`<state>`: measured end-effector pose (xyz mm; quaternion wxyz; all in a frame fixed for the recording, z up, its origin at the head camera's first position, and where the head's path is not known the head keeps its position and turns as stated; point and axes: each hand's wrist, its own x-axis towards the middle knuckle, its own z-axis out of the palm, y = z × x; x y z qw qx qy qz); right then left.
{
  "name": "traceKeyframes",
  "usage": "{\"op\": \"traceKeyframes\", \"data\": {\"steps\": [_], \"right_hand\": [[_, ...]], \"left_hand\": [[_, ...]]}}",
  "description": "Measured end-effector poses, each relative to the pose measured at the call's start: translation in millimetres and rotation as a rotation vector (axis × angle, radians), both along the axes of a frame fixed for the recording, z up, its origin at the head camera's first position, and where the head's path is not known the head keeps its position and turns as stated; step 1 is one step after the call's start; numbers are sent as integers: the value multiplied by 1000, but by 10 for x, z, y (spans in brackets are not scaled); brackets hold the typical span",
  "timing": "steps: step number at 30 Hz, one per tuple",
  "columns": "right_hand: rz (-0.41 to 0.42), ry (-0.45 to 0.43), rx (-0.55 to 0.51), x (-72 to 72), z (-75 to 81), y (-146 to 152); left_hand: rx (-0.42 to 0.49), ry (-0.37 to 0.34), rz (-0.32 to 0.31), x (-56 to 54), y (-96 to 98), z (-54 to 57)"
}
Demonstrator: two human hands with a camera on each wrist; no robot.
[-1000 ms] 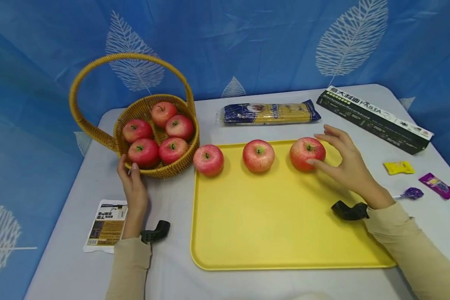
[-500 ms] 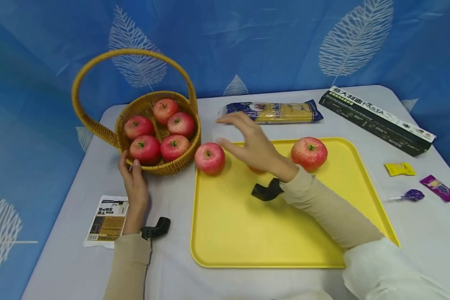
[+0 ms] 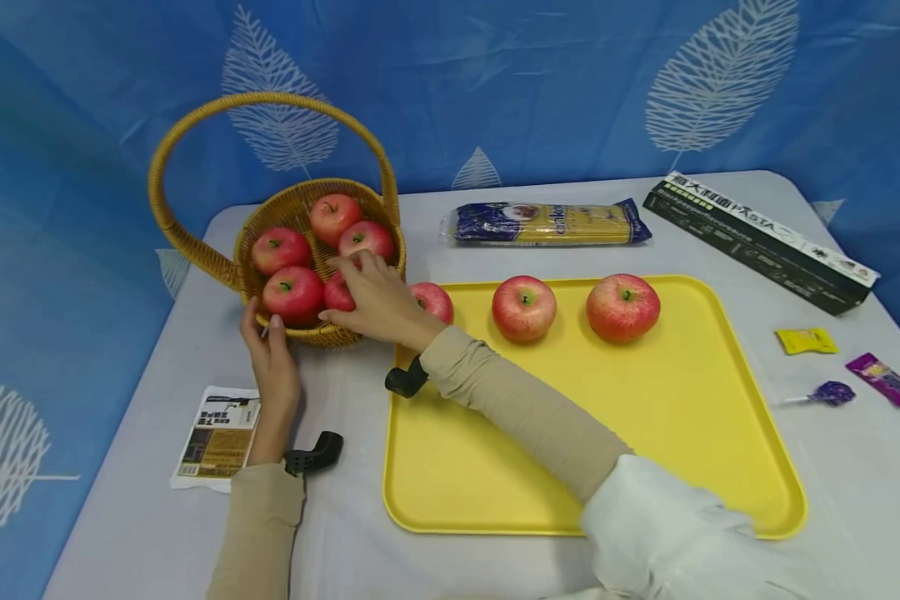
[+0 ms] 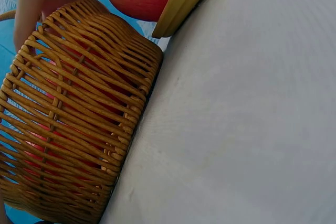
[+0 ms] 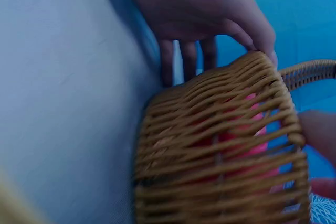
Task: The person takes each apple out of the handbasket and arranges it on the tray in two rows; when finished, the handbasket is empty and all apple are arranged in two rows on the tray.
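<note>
A brown wicker basket [image 3: 330, 336] with a tall handle holds several red apples. My left hand [image 3: 276, 375] grips its near-left rim, thumb at the rim and fingers along the outer wall, as the right wrist view shows. Inside the basket, my right hand [image 3: 386, 304] has its thumb and fingers round the front-right apple [image 3: 337, 292], which is partly hidden under the hand. Along the far edge of the yellow tray [image 3: 645, 400] are three more apples: a left one [image 3: 433, 300] partly covered by my right hand, a middle one [image 3: 524, 308] and a right one [image 3: 623, 307].
Behind the tray lies a pasta packet [image 3: 547, 223], with a long black pasta box [image 3: 761, 242] at the back right. A yellow sweet [image 3: 806, 340], a purple sweet [image 3: 882, 379] and a lollipop [image 3: 831, 393] lie on the right. A printed pouch [image 3: 217, 437] lies beside my left forearm.
From the tray's right apple, my right hand has swung left across the tray into the basket, now round an apple there. My left hand stays on the basket rim.
</note>
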<state>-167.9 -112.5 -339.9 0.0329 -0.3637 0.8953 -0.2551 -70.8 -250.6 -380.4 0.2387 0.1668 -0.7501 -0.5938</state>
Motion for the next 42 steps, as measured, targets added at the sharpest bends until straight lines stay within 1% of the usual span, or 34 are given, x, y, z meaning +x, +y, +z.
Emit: {"op": "traceKeyframes", "data": {"steps": [4, 7, 10, 13, 15, 18, 21, 23, 26, 31, 34, 36, 39, 42], "right_hand": [[-32, -36, 57, -39, 34, -77], [-49, -68, 115, -70, 97, -106], [-64, -117, 175, -93, 156, -126], [-80, -163, 209, -106, 188, -143], [-91, -177, 215, -107, 193, -152], [-102, -177, 206, -110, 186, -155], [-97, -158, 184, -115, 173, -142], [-84, -152, 158, -114, 159, -128], [-58, -142, 110, -111, 133, -112], [-12, -156, -24, -107, 100, -75], [5, -158, -125, -91, 103, -28], [21, -143, -192, -69, 126, 14], [55, -126, -297, -10, 195, 112], [114, -98, -392, 61, 289, 262]], "left_hand": [[18, 25, -5, -34, -66, -94], [11, 48, -4, -81, -117, -171], [-6, 59, 8, -112, -126, -218], [-14, 60, 15, -122, -115, -240], [-15, 61, 15, -124, -107, -248], [-14, 63, 5, -124, -105, -249], [-6, 51, -6, -113, -99, -222], [2, 42, -6, -96, -88, -183], [9, 32, -1, -53, -42, -95], [-10, 26, -2, -2, 27, 15], [-17, 17, -3, 7, 34, 27], [-18, 13, -2, 10, 34, 33], [-27, 3, -2, 17, 33, 35], [-33, -2, 1, 26, 33, 34]]}}
